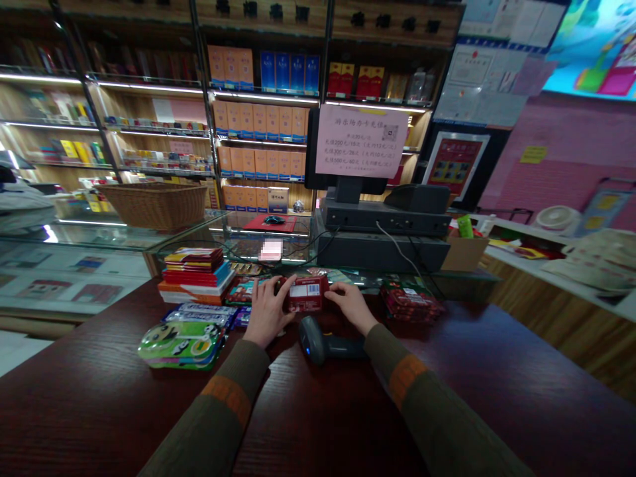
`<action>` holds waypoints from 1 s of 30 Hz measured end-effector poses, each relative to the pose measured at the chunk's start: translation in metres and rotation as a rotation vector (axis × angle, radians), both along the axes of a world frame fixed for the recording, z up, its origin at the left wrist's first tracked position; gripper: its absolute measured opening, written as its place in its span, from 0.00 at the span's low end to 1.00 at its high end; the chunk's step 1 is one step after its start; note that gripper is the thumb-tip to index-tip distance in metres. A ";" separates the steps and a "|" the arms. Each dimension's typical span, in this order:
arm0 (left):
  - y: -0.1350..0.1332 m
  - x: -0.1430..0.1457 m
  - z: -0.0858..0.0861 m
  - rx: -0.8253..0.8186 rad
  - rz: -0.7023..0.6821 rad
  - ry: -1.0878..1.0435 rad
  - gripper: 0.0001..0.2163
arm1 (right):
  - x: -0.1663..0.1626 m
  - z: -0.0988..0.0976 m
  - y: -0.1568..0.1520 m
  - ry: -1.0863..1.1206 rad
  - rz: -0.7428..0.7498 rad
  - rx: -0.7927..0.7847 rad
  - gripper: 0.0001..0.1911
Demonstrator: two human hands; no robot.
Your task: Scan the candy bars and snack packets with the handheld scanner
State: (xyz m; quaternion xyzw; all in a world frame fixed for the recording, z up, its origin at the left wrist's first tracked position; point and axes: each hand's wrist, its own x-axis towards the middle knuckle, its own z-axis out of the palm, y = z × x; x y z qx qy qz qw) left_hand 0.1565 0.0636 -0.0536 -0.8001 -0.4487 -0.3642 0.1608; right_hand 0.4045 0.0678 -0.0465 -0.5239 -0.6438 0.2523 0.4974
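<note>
Between my two hands is a dark red packet with a white barcode label facing me. My left hand grips its left end, thumb across the top corner. At the right edge, the fingertips of my right hand pinch the same packet. Just below it, a dark barcode scanner with a blue light lies on the table, its handle pointing right. Left of my left hand are a green panda-print blister pack, blue-and-white wrapped bars and a stack of boxes. More red packets are piled to the right.
A grey cash-register terminal bearing a paper price sign stands behind the table, on a glass counter. A wicker basket sits further left. Shelves of boxes line the back. A cardboard box is at the right.
</note>
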 end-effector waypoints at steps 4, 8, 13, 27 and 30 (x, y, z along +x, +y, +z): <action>-0.001 0.000 0.000 -0.048 0.048 0.014 0.39 | -0.002 0.002 -0.001 -0.005 -0.023 0.027 0.11; -0.001 0.001 -0.001 -0.085 0.065 0.008 0.41 | -0.005 0.001 0.000 -0.026 -0.077 0.027 0.10; 0.001 0.004 -0.004 -0.104 0.020 -0.066 0.43 | -0.005 0.003 -0.001 -0.046 -0.170 0.014 0.10; 0.013 -0.001 -0.010 -0.180 -0.107 -0.453 0.28 | -0.003 0.008 -0.007 -0.088 -0.257 0.083 0.10; 0.011 -0.001 -0.008 -0.142 -0.088 -0.438 0.14 | -0.005 0.013 -0.012 -0.077 -0.228 0.129 0.11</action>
